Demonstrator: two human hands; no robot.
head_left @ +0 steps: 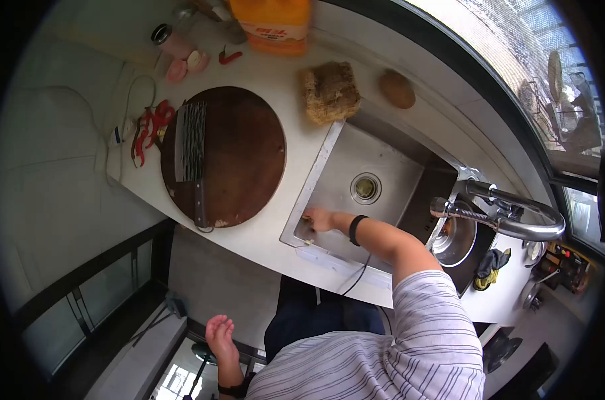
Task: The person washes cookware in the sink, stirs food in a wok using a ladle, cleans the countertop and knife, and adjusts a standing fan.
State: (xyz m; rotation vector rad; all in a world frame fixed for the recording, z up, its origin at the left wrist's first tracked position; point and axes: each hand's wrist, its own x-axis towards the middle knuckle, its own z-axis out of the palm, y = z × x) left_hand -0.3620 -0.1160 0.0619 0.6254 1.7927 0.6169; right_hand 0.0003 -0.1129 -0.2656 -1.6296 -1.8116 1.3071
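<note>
My right hand (320, 219) reaches into the near left corner of the steel sink (336, 167). Its fingers are closed against the sink wall, and what they hold, if anything, is too small to make out. Pale scraps (309, 241) lie on the rim just below that hand. The drain (366, 189) has greenish bits in it. My left hand (221, 337) hangs away from the counter, fingers loosely bent and apart, holding nothing. A cleaver (191, 143) with a dark handle rests on the round wooden chopping board (249, 153), left of the sink.
Red chili peppers (152, 123) lie beside the board, another chili (230, 57) behind it. A brown fibrous block (331, 93) and a brown oval object (397, 89) sit behind the sink. A faucet (529, 230) arches over a metal bowl (459, 237) at right. An orange jug (274, 23) stands at the back.
</note>
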